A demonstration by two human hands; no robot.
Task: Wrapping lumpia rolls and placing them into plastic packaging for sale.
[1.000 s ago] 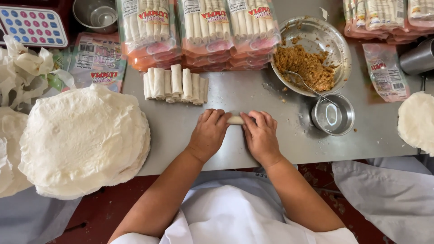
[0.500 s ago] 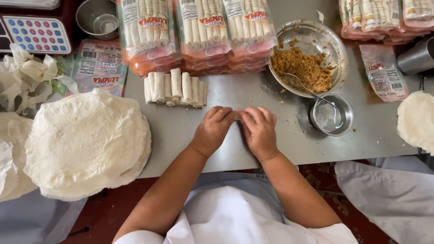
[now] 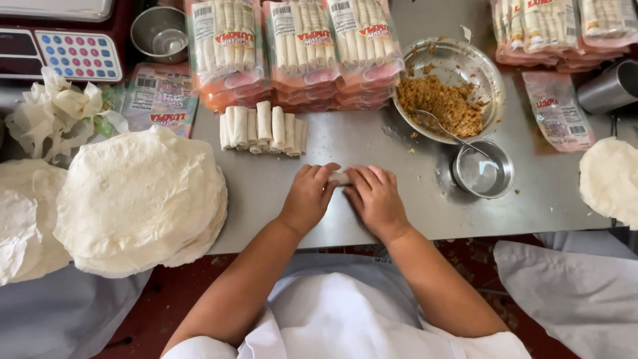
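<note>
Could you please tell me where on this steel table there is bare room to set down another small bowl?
Bare steel table lies right of the small bowl, before the wrapper stack. Another patch sits between the big wrapper stack and the left hand. The back edge is crowded with packs and the filling bowl.

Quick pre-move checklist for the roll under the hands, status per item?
1. Both hands on the roll: left hand and right hand cover the white roll from either side. Ok.
2. Roll fully closed: mostly hidden under the fingers. Cannot tell.
3. Room beside the finished rolls: bare steel table to their right. Ok.
4. Wrapper supply: tall wrapper stack at the left. Ok.
5. Filling supply: brown filling in the metal bowl, with a spoon in it. Ok.
6. Small metal dish within the right hand's reach: contents unclear. Cannot tell.
</note>
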